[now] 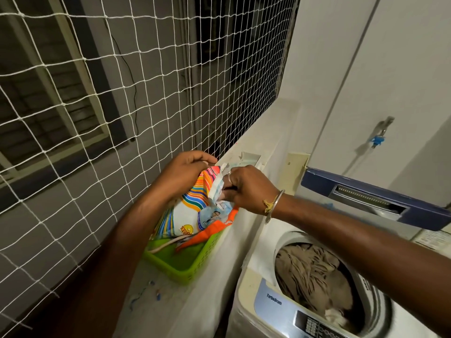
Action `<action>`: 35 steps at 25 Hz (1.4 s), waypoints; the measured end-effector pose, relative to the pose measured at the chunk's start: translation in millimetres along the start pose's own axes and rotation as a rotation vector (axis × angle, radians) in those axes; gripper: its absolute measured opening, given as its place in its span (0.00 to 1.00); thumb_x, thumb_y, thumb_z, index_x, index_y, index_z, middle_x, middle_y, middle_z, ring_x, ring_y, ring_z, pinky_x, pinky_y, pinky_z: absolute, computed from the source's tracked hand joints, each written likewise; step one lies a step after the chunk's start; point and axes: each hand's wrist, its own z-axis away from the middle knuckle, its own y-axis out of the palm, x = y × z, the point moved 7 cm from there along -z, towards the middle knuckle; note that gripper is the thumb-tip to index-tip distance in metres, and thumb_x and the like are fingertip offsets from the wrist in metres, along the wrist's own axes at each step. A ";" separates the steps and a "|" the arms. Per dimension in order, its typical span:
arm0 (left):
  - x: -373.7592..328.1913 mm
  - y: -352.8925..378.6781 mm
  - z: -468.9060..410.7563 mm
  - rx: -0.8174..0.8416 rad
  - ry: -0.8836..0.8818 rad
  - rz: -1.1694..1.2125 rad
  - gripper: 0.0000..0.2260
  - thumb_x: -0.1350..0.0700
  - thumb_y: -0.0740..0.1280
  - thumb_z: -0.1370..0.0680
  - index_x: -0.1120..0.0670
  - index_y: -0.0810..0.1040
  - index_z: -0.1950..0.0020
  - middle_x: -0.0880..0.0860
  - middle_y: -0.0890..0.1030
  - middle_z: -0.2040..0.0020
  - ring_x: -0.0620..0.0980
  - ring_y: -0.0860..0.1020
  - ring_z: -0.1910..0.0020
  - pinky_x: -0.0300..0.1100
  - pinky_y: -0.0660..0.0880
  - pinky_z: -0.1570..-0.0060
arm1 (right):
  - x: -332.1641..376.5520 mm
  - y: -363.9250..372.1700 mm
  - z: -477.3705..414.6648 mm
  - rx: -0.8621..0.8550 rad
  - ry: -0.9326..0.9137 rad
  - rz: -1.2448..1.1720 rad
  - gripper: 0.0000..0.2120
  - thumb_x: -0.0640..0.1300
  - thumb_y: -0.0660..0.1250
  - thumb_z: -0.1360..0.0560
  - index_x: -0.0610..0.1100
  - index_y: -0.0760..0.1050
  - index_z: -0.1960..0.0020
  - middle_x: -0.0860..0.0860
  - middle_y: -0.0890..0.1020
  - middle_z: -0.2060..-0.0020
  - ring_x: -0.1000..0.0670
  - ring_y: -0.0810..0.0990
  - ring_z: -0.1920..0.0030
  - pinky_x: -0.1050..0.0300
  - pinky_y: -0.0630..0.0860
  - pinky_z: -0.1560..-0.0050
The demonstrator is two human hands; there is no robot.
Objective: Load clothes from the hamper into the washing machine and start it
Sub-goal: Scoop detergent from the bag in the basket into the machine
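Observation:
A striped, colourful detergent packet [188,211] stands in a green plastic basket [188,267] on the ledge. My left hand [185,172] grips the packet's top from the left. My right hand [246,189] pinches the torn top edge from the right. Below right, the top-loading washing machine [266,311] has its blue lid [375,198] raised. Beige clothes [312,274] fill its drum. No hamper is in view.
A white safety net [122,93] closes the opening above the ledge [210,289]. An orange packet [210,230] lies in the basket beside the striped one. A tap with a blue fitting [380,135] sticks out of the white wall at right.

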 end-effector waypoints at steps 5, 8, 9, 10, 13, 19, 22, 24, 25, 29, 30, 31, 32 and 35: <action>1.9 -2.5 -1.9 -0.009 -0.008 0.017 0.11 0.60 0.61 0.18 0.54 0.83 0.45 0.53 0.86 0.52 0.53 0.84 0.53 0.46 0.81 0.52 | -3.7 -1.2 1.5 -0.084 -0.021 0.051 0.10 0.49 0.66 0.26 0.47 0.84 0.54 0.51 0.84 0.63 0.51 0.80 0.64 0.55 0.76 0.63; 0.4 0.6 -6.4 -0.005 0.004 0.024 0.11 0.62 0.62 0.19 0.55 0.83 0.46 0.54 0.86 0.52 0.54 0.84 0.51 0.47 0.81 0.49 | -4.1 16.8 -4.2 -0.010 0.083 -0.041 0.09 0.42 0.68 0.28 0.44 0.80 0.66 0.55 0.80 0.73 0.53 0.76 0.72 0.57 0.73 0.69; -0.5 1.6 -7.9 -0.011 0.010 0.031 0.10 0.63 0.62 0.20 0.56 0.83 0.45 0.55 0.86 0.51 0.55 0.84 0.50 0.48 0.80 0.48 | -7.8 18.6 -8.5 -0.003 0.132 -0.088 0.13 0.39 0.69 0.29 0.46 0.76 0.72 0.58 0.76 0.78 0.55 0.73 0.75 0.61 0.68 0.70; -1.7 2.4 -8.9 -0.018 0.017 0.037 0.10 0.63 0.62 0.20 0.57 0.83 0.45 0.56 0.85 0.50 0.56 0.84 0.50 0.49 0.80 0.47 | -7.8 19.4 -12.3 0.010 0.157 -0.115 0.18 0.39 0.70 0.31 0.50 0.72 0.77 0.61 0.74 0.80 0.56 0.72 0.77 0.63 0.65 0.71; -1.8 8.3 -13.0 -0.015 0.021 0.053 0.11 0.64 0.62 0.20 0.58 0.83 0.46 0.58 0.85 0.50 0.58 0.83 0.49 0.51 0.79 0.46 | -6.5 24.9 -19.2 0.129 0.200 -0.165 0.08 0.49 0.67 0.35 0.48 0.80 0.69 0.60 0.78 0.74 0.57 0.75 0.72 0.59 0.75 0.64; 3.7 9.1 -20.9 -0.007 -0.043 0.075 0.10 0.61 0.62 0.20 0.55 0.83 0.47 0.57 0.85 0.51 0.57 0.84 0.52 0.50 0.80 0.48 | -30.9 16.5 -16.3 0.045 0.341 -0.432 0.14 0.49 0.71 0.32 0.39 0.85 0.57 0.46 0.85 0.64 0.49 0.82 0.65 0.54 0.80 0.55; 4.4 9.1 -22.8 0.005 -0.095 0.103 0.09 0.60 0.63 0.20 0.54 0.83 0.47 0.58 0.85 0.50 0.56 0.83 0.55 0.47 0.80 0.53 | -38.6 -3.6 -12.5 -0.038 0.432 -0.596 0.05 0.36 0.70 0.30 0.39 0.85 0.61 0.49 0.84 0.70 0.50 0.81 0.67 0.54 0.82 0.57; 1.1 10.4 -25.9 0.000 -0.109 0.108 0.10 0.61 0.62 0.19 0.55 0.82 0.46 0.58 0.84 0.47 0.56 0.82 0.51 0.46 0.79 0.53 | -40.1 -19.1 -7.8 -0.051 0.469 -0.674 0.07 0.32 0.68 0.28 0.37 0.84 0.60 0.48 0.84 0.71 0.49 0.80 0.68 0.62 0.79 0.66; -1.3 12.1 -27.5 0.001 -0.113 0.117 0.10 0.62 0.61 0.19 0.57 0.82 0.45 0.58 0.83 0.45 0.57 0.81 0.49 0.46 0.79 0.52 | -41.3 -25.8 -4.7 -0.050 0.485 -0.696 0.06 0.32 0.68 0.27 0.35 0.84 0.58 0.47 0.84 0.71 0.50 0.80 0.70 0.66 0.75 0.71; -12.7 21.2 -36.3 0.032 -0.100 0.067 0.11 0.63 0.61 0.19 0.59 0.81 0.42 0.58 0.82 0.42 0.54 0.80 0.46 0.45 0.77 0.45 | -53.6 -39.1 8.6 -0.055 0.576 -0.790 0.06 0.34 0.68 0.26 0.33 0.83 0.54 0.41 0.85 0.65 0.52 0.80 0.72 0.67 0.70 0.75; -14.8 23.2 -39.5 0.042 -0.095 0.039 0.11 0.63 0.61 0.19 0.60 0.81 0.41 0.58 0.82 0.42 0.55 0.79 0.44 0.47 0.76 0.41 | -59.0 -40.7 11.2 -0.070 0.600 -0.829 0.06 0.34 0.68 0.26 0.34 0.83 0.54 0.40 0.85 0.63 0.51 0.81 0.71 0.66 0.71 0.73; -16.2 25.2 -43.0 0.050 -0.095 0.015 0.11 0.63 0.62 0.20 0.59 0.81 0.41 0.59 0.82 0.42 0.56 0.79 0.42 0.50 0.75 0.38 | -63.6 -42.2 13.7 -0.086 0.624 -0.876 0.06 0.35 0.68 0.26 0.34 0.83 0.54 0.39 0.85 0.63 0.51 0.81 0.70 0.65 0.73 0.72; -16.6 26.9 -47.2 0.059 -0.098 -0.009 0.11 0.62 0.62 0.20 0.59 0.81 0.41 0.58 0.82 0.42 0.57 0.79 0.41 0.53 0.74 0.35 | -66.8 -44.1 16.0 -0.101 0.644 -0.923 0.06 0.35 0.68 0.26 0.34 0.83 0.54 0.39 0.85 0.63 0.50 0.82 0.70 0.64 0.76 0.71; -17.5 35.1 -59.3 0.109 -0.119 -0.047 0.11 0.59 0.64 0.20 0.57 0.81 0.41 0.56 0.82 0.42 0.58 0.79 0.40 0.56 0.73 0.34 | -75.2 -49.3 20.8 -0.143 0.679 -1.030 0.06 0.35 0.68 0.26 0.33 0.82 0.53 0.39 0.84 0.63 0.49 0.82 0.69 0.62 0.79 0.68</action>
